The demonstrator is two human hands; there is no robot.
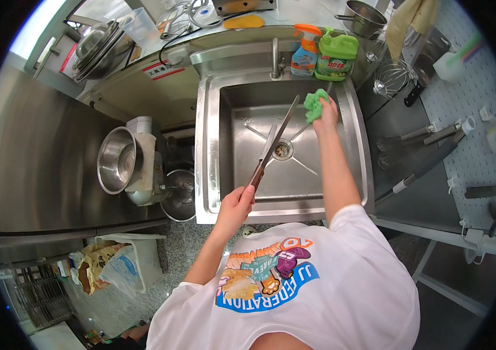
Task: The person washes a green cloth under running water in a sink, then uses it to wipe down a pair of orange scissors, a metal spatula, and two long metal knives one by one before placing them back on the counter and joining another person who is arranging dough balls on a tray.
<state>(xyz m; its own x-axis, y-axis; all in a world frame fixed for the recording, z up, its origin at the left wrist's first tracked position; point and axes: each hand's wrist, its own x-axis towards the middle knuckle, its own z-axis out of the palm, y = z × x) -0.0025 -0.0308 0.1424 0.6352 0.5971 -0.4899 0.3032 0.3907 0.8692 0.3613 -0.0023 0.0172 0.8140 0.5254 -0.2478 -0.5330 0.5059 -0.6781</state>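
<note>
My left hand (235,205) grips the brown handle of a long-bladed knife (282,127). The blade slants up and away over the stainless steel sink (207,153). Behind it shows a second, shorter strip of metal (268,142); whether it is a separate tool or a reflection, I cannot tell. My right hand (328,114) holds a crumpled green scrubbing cloth (315,105) over the right side of the basin, a little apart from the blade tip. Below the blade, the round drain (282,150) has bits of debris in it.
Behind the basin stand a faucet (275,61), an orange-topped spray bottle (304,54) and a green detergent jug (337,59). A stand mixer (145,162) and a steel bowl (119,160) are left. Whisks (394,81) and a black-handled knife (413,94) hang at the right.
</note>
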